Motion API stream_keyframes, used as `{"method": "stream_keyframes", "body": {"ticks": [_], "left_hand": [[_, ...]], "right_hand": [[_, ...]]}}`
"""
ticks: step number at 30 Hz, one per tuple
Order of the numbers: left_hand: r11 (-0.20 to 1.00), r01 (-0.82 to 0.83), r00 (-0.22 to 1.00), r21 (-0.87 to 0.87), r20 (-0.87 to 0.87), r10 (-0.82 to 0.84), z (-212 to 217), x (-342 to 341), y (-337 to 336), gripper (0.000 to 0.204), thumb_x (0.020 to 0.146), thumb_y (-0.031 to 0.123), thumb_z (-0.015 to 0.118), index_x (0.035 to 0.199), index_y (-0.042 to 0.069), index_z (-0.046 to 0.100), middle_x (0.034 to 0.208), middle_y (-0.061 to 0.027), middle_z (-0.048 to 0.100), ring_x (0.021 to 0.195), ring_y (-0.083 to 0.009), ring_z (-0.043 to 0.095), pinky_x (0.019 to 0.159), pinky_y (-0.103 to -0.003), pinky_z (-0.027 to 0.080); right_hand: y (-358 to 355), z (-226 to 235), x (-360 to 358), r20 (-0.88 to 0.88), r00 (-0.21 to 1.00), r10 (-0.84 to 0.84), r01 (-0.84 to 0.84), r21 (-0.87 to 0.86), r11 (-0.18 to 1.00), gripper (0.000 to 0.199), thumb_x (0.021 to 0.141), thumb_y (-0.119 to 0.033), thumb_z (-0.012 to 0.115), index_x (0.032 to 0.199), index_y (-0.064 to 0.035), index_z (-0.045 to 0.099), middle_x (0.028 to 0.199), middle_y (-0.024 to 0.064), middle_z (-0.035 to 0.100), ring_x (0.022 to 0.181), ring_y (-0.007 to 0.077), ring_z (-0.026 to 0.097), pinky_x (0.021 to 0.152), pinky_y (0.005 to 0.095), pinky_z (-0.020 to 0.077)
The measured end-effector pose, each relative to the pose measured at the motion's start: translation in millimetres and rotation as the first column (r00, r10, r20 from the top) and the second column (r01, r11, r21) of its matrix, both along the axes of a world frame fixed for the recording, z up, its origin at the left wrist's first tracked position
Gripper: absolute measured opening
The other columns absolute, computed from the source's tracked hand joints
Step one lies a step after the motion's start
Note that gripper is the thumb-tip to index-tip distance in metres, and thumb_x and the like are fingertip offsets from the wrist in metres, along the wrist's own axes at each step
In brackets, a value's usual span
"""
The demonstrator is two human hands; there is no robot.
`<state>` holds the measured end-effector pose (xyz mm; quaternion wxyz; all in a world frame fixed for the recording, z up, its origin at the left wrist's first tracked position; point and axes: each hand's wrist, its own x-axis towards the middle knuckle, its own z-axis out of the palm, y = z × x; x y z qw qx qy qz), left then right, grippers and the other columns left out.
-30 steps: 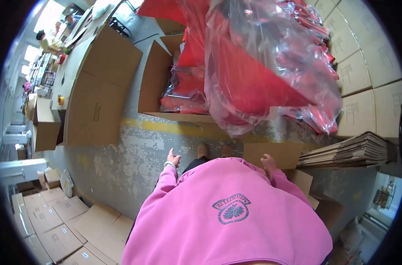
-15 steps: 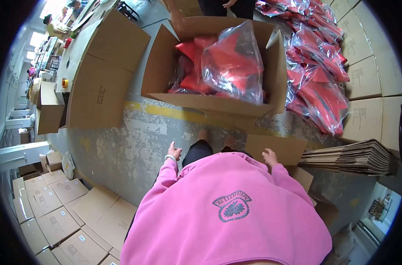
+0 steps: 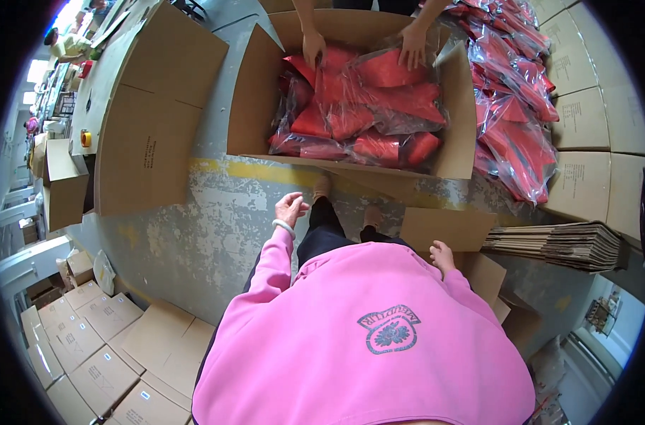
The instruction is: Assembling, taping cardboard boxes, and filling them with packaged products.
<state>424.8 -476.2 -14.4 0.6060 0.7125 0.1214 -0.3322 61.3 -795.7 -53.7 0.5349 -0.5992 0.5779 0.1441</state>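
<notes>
Ahead of the fingers of the left hand (image 3: pixel 291 209) and right hand (image 3: pixel 442 255) stands a big open cardboard carton (image 3: pixel 254 106), floor showing between. Ahead and to the right of the right fingers lies a heap of clear-bagged red pieces (image 3: pixel 514 134); nearer, to their right, is a bundle of flattened cartons (image 3: pixel 578 244). More bagged red pieces (image 3: pixel 340 120) lie inside the open carton, beyond both sets of fingers, under a co-worker's hands (image 3: pixel 412 46). A cardboard flap (image 3: pixel 446 227) sits just past the right fingers; contact cannot be told. Both hands' fingers are free, loosely bent. Behind the left ones, a pale bracelet (image 3: pixel 284 227) circles the wrist.
</notes>
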Motion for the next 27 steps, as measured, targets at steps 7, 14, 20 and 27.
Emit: {"method": "stream_keyframes", "body": {"ticks": [7, 14, 20, 27], "left_hand": [[1.0, -0.011, 0.986, 0.002, -0.168, 0.011, -23.0, 24.2, -45.0, 0.03, 0.081, 0.009, 0.054, 0.11, 0.006, 0.049, 0.084, -0.0099, 0.062, 0.067, -0.0191, 0.062, 0.053, -0.029, 0.051], [0.989, 0.05, 0.927, 0.14, -0.376, 0.006, -58.5, 10.2, -12.5, 0.036, 0.083, 0.013, 0.047, 0.119, 0.012, 0.042, 0.095, -0.0088, 0.06, 0.075, -0.027, 0.06, 0.057, -0.038, 0.05], [0.971, -0.016, 0.914, 0.238, -0.39, 0.111, -53.1, 6.2, 23.8, 0.04, 0.08, 0.011, 0.048, 0.119, 0.013, 0.043, 0.094, -0.0074, 0.059, 0.073, -0.0248, 0.06, 0.056, -0.039, 0.05], [0.969, -0.091, 0.96, 0.23, -0.237, 0.146, -31.2, 16.0, 23.1, 0.041, 0.079, 0.011, 0.049, 0.119, 0.013, 0.043, 0.095, -0.0062, 0.059, 0.073, -0.0227, 0.06, 0.056, -0.037, 0.049]], "right_hand": [[11.6, 28.8, -13.0, -0.022, 1.0, 0.0, 0.001, 0.059, 0.998, 0.041, 0.079, -0.016, 0.054, 0.116, 0.0012, 0.048, 0.094, 0.0091, 0.059, 0.065, 0.0092, 0.056, 0.052, 0.0222, 0.0449], [1.0, 28.5, -4.5, 0.054, 0.998, -0.046, 0.042, 0.079, 0.996, 0.041, 0.08, -0.013, 0.053, 0.118, 0.0017, 0.045, 0.09, 0.0072, 0.057, 0.062, 0.0092, 0.053, 0.053, 0.0221, 0.0443], [-8.0, 19.4, 20.8, 0.044, 0.999, 0.016, -0.02, 0.082, 0.996, 0.04, 0.081, -0.015, 0.052, 0.118, -0.0016, 0.046, 0.092, 0.0058, 0.055, 0.06, 0.0082, 0.05, 0.051, 0.0206, 0.0421], [-15.9, 3.7, 30.1, 0.067, 0.996, 0.066, -0.071, 0.075, 0.995, 0.039, 0.081, -0.016, 0.053, 0.117, -0.0023, 0.047, 0.095, 0.0055, 0.056, 0.062, 0.0084, 0.051, 0.052, 0.0213, 0.0431]]}}
